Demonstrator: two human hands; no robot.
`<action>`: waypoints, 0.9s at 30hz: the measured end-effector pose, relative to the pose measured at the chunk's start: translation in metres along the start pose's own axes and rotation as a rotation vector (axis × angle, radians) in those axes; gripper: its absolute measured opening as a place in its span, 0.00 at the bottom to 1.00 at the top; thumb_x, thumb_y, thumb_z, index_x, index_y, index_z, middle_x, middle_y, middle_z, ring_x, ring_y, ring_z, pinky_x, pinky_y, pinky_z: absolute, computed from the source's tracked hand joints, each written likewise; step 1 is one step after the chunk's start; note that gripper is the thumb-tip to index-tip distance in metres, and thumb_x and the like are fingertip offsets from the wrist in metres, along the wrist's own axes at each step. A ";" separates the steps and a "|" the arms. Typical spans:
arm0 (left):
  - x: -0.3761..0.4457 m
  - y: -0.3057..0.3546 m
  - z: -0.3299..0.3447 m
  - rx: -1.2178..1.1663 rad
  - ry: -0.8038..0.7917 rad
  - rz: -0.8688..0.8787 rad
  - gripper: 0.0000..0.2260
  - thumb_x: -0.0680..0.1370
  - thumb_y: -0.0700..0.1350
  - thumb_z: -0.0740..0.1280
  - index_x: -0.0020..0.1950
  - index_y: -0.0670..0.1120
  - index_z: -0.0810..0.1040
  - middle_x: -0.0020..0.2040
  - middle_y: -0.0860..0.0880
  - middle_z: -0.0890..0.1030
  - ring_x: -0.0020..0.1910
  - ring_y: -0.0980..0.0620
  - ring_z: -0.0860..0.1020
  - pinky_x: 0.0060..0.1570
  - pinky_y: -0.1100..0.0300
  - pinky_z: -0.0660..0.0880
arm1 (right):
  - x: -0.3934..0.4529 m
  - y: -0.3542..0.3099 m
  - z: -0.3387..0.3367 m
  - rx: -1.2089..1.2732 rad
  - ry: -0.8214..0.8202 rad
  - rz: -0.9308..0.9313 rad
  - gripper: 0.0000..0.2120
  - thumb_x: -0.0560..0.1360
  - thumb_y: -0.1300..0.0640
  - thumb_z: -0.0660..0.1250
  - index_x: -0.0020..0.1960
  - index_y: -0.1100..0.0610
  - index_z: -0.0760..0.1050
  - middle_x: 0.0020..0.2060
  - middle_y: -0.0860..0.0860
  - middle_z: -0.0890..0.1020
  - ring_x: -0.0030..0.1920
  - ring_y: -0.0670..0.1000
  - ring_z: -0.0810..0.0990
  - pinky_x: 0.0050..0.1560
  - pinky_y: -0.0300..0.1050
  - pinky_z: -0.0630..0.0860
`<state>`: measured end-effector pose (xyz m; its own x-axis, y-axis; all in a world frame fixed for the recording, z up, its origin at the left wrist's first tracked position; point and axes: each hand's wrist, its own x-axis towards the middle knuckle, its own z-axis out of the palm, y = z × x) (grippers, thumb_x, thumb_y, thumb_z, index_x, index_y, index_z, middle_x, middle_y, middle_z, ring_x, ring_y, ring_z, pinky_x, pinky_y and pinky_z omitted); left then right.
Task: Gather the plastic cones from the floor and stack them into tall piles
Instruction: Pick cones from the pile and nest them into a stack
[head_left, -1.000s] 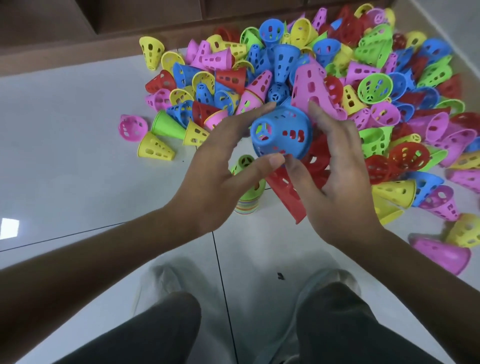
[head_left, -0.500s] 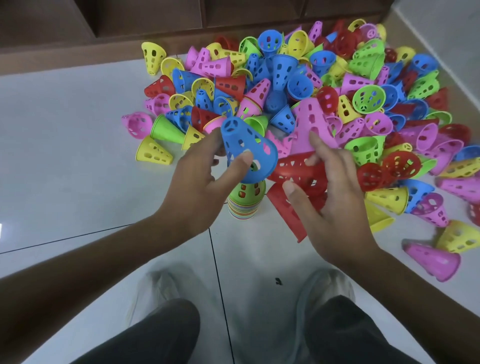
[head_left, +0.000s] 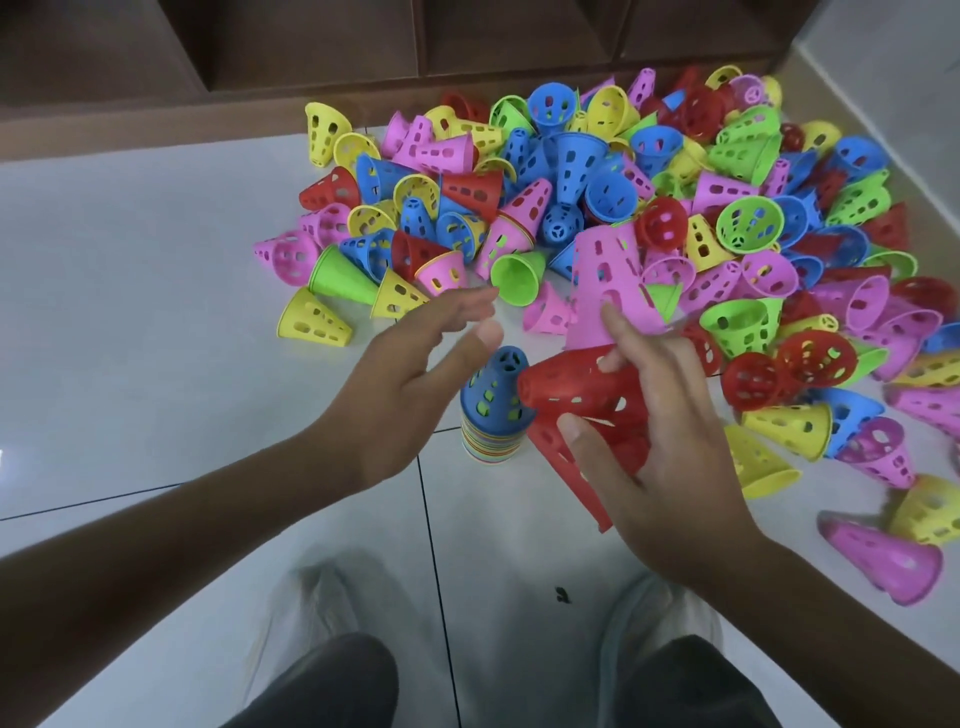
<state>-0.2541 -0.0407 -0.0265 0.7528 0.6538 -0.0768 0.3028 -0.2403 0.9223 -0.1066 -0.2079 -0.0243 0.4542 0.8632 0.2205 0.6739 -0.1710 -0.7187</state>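
Your right hand (head_left: 670, 431) curls its fingers round a red cone (head_left: 576, 387), tipped sideways just beside the blue-topped stack (head_left: 493, 410) on the floor; your left hand (head_left: 415, 374) hovers spread, empty. These perforated cones look light, thin and slippery: grip the walls near the rim.

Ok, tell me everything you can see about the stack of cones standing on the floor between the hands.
The stack stands upright on the pale tiled floor, beside a tile joint. A blue plastic cone with cut-out holes and a small round top caps it; below, only striped rims of many colours show. The left hand hovers open beside it, not touching. Red cones gripped in the right hand overlap its right side.
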 end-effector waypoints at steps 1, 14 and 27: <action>0.002 0.005 -0.001 -0.043 -0.004 0.017 0.26 0.78 0.63 0.58 0.71 0.52 0.75 0.65 0.59 0.79 0.68 0.61 0.73 0.70 0.58 0.69 | 0.000 -0.002 -0.001 0.000 -0.014 -0.024 0.33 0.77 0.46 0.66 0.79 0.47 0.60 0.54 0.39 0.66 0.57 0.36 0.72 0.51 0.29 0.74; 0.014 0.038 0.009 -0.508 -0.022 -0.007 0.12 0.81 0.44 0.65 0.62 0.40 0.75 0.53 0.41 0.85 0.51 0.53 0.84 0.54 0.62 0.79 | 0.004 -0.018 -0.004 0.003 -0.192 -0.207 0.31 0.77 0.44 0.64 0.78 0.46 0.59 0.59 0.38 0.65 0.57 0.40 0.74 0.47 0.36 0.78; 0.003 0.005 0.012 -0.246 0.116 0.043 0.13 0.79 0.45 0.70 0.62 0.46 0.74 0.57 0.50 0.83 0.56 0.51 0.81 0.59 0.50 0.78 | -0.018 -0.007 -0.016 0.540 -0.071 0.168 0.28 0.75 0.56 0.74 0.70 0.40 0.69 0.55 0.45 0.75 0.53 0.53 0.82 0.44 0.59 0.84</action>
<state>-0.2434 -0.0483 -0.0266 0.6860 0.7276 -0.0047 0.1099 -0.0972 0.9892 -0.1103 -0.2298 -0.0125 0.4771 0.8778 0.0425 0.1939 -0.0579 -0.9793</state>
